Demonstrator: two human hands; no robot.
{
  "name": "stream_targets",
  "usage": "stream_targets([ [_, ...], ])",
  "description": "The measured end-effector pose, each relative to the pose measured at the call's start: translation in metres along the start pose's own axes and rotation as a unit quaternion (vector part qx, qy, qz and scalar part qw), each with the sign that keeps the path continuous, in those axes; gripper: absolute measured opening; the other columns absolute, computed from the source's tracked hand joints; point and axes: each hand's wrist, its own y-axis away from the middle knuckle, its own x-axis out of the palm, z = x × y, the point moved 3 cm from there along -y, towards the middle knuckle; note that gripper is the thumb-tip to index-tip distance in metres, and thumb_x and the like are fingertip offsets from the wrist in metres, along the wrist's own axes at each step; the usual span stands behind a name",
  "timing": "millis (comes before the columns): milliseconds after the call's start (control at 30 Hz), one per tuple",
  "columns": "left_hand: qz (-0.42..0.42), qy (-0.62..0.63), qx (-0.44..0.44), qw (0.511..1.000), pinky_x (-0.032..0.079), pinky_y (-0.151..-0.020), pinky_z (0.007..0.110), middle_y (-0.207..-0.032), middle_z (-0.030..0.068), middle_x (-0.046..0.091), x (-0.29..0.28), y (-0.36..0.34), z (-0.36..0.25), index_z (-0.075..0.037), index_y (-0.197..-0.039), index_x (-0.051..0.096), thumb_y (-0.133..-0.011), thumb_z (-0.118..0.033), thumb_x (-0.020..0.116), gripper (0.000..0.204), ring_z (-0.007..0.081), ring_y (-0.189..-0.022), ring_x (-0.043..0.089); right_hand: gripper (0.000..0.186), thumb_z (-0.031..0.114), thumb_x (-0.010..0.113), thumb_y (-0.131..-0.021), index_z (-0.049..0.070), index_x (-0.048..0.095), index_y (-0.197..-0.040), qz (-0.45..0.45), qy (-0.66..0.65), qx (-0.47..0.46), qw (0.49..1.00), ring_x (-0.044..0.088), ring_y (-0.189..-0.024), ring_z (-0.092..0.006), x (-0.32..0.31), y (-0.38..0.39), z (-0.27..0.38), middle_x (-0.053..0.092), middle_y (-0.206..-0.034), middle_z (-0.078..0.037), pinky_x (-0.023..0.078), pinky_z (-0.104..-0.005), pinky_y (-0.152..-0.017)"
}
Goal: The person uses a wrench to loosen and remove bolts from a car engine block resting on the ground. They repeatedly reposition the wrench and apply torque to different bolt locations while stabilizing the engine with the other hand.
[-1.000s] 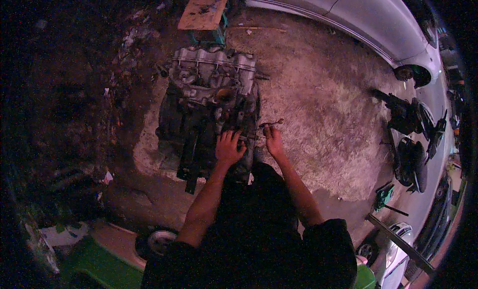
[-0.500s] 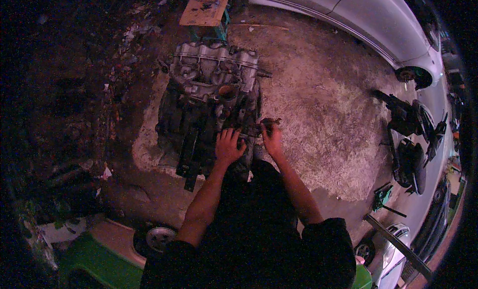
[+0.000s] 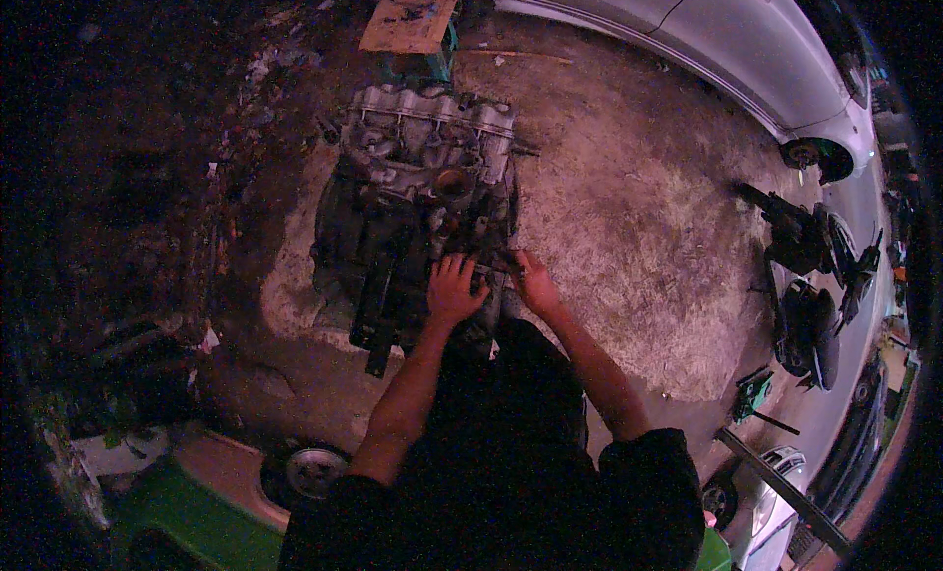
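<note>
A dark, grimy car engine [image 3: 393, 183] stands on the floor before me, its pale metal cover at the far end. My left hand [image 3: 455, 291] rests on the near right part of the engine, fingers stretched forward and slightly apart. Just right of it, my right hand [image 3: 535, 284] is at the engine's near right edge, thumb and fingers drawn together. Whatever lies between those fingers is too dark to make out. The engine's surface beneath both hands is in deep shadow.
A small wooden-topped table [image 3: 413, 19] with green legs stands beyond the engine. A silver car [image 3: 707, 50] is at far right, a dark motorcycle [image 3: 810, 296] at right. Near left are a wheel [image 3: 312, 470] and a green plastic piece [image 3: 196, 517]. Litter lines the left floor.
My right hand has moved slightly left and nearer to me, against the engine's edge. The brownish piece that showed at its fingertips is no longer distinct. My left hand stays nearly in place.
</note>
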Motion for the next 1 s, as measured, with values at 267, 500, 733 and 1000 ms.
stream_targets([
  [267, 0.037, -0.004, -0.020, 0.999, 0.039, -0.107, 0.059, -0.136, 0.0187, 0.058, 0.007, 0.001, 0.004, -0.007, -0.131, 0.062, -0.081, -0.049, 0.068, 0.066, 0.0379, -0.127, 0.052, 0.049, 0.003, 0.069, -0.080, -0.002, 0.050, -0.126, 0.081, 0.093, -0.087, 0.988, 0.058, -0.109, -0.0485, 0.004, -0.002, -0.013, 0.056, -0.120, -0.027, 0.052, -0.0509, -0.090],
  [500, 0.036, -0.011, -0.023, 0.999, 0.041, -0.105, 0.059, -0.133, 0.0179, 0.059, 0.007, 0.000, 0.003, -0.009, -0.130, 0.062, -0.082, -0.047, 0.066, 0.061, 0.0369, -0.124, 0.053, 0.042, 0.015, 0.064, -0.094, -0.002, 0.049, -0.129, 0.106, 0.000, 0.000, 0.994, 0.060, -0.102, -0.0502, 0.006, -0.033, -0.030, 0.056, -0.125, -0.031, 0.051, -0.0522, -0.085],
  [733, 0.013, -0.003, -0.023, 1.000, 0.043, -0.101, 0.057, -0.126, 0.0169, 0.060, 0.003, -0.004, 0.000, -0.010, -0.129, 0.062, -0.083, -0.043, 0.065, 0.057, 0.0360, -0.119, 0.055, 0.045, 0.038, 0.055, -0.103, 0.000, 0.053, -0.127, 0.037, -0.303, 0.226, 0.925, 0.065, -0.084, -0.0405, 0.059, -0.066, -0.067, 0.067, -0.108, -0.020, 0.051, -0.0490, -0.076],
  [1000, 0.015, -0.015, -0.020, 1.000, 0.042, -0.103, 0.058, -0.129, 0.0178, 0.060, 0.007, 0.001, 0.002, -0.010, -0.131, 0.062, -0.084, -0.044, 0.065, 0.058, 0.0384, -0.121, 0.055, 0.044, 0.040, 0.057, -0.102, 0.003, 0.055, -0.126, 0.148, -0.521, 0.300, 0.785, 0.063, -0.080, -0.0305, 0.071, -0.058, -0.091, 0.067, -0.104, -0.014, 0.052, -0.0403, -0.071],
])
